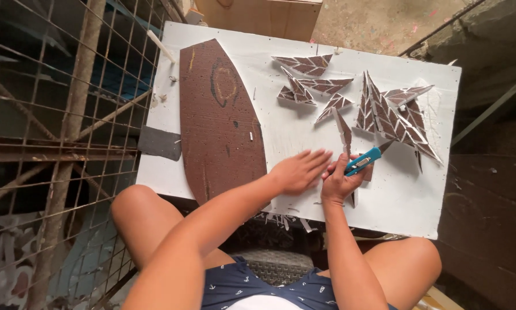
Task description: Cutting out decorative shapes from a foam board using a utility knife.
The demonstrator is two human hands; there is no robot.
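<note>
My right hand point(339, 179) is shut on a blue utility knife point(366, 160) whose blade points up and right over a narrow brown patterned strip point(344, 130). My left hand point(298, 170) lies flat, fingers spread, on the white board point(404, 195) just left of the knife hand, touching it. Several cut brown pointed pieces with white line patterns point(393, 112) lie on the board beyond the hands, some singly point(305, 63), some stacked. A large brown curved sheet point(219, 117) lies on the board's left half.
A dark grey scrap point(159, 143) sticks out at the board's left edge. A rusty wire mesh frame point(51, 126) stands close on the left. A cardboard box point(263, 16) sits beyond the board. My knees point(132, 202) are under the board's near edge.
</note>
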